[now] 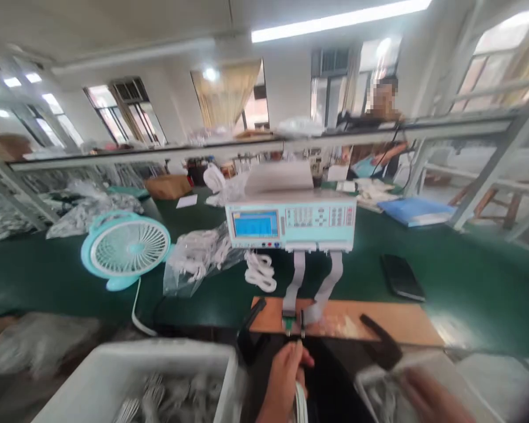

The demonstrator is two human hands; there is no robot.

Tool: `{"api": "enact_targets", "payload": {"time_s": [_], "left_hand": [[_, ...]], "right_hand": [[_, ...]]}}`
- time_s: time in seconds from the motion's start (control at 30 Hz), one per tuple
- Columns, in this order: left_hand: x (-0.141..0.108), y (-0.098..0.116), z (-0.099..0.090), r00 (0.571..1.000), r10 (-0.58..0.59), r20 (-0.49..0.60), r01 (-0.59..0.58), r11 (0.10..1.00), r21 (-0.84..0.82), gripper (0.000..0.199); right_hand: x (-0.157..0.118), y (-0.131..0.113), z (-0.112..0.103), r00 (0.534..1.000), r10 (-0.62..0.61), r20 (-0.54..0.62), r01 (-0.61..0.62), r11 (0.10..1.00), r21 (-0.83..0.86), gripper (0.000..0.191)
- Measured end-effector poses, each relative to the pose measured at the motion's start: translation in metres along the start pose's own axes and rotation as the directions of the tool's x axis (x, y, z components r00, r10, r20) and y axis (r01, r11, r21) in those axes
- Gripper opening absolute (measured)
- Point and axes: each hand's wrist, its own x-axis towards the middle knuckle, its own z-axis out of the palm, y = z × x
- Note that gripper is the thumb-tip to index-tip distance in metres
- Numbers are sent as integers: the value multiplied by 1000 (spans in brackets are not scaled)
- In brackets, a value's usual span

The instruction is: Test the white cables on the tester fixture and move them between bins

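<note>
My left hand [286, 373] is closed at the bottom middle, with a white cable [300, 405] running down from its fingers. Its fingertips are just below the small connectors [290, 325] at the ends of two grey ribbon cables [329, 288]. Those ribbons lead up to a white tester [320, 241] with a lit blue screen. Over the right-hand white bin [361, 382] of cables, my right hand [432, 393] is smeared by motion, and whether it holds anything is not visible. The ribbon ends rest about an orange-brown board [392, 326] at the table's edge.
A large white bin [203, 348] with coiled cables stands at lower left. On the green table [361, 276] are a teal fan [130, 247], bagged cables [198, 255], a white cable coil [260, 272], a black phone-like case [402, 277] and a blue folder [417, 210]. Behind the shelf, a person [381, 126] works.
</note>
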Motion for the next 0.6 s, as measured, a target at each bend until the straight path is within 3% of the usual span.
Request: {"api": "enact_targets", "payload": {"time_s": [0.03,0.1,0.2,0.27,0.37,0.5,0.6], "left_hand": [[-4,8,3,999,-39,-1,39,998,-41,59],[-7,21,9,997,-66,-28,62,990,-126,54],[-6,25,16,990,-123,-73,100,959,-263,47],[-6,23,16,986,-143,-83,112,947,-302,46],[-6,19,12,985,-163,-58,136,938,-318,47],[-4,14,9,971,-235,37,236,928,-290,46],[-3,12,11,940,-300,162,332,914,-232,45]], "right_hand": [[-2,5,-13,997,-58,-58,49,988,-146,29],[-9,7,-16,990,-140,30,143,953,-268,35],[-30,-9,17,923,-244,298,290,949,-123,26],[-44,-28,43,838,-342,426,376,927,6,22],[-53,-57,66,681,-528,508,533,833,151,29],[-48,-86,69,439,-731,523,744,622,244,33],[-44,-100,71,314,-786,533,845,487,221,24]]}}
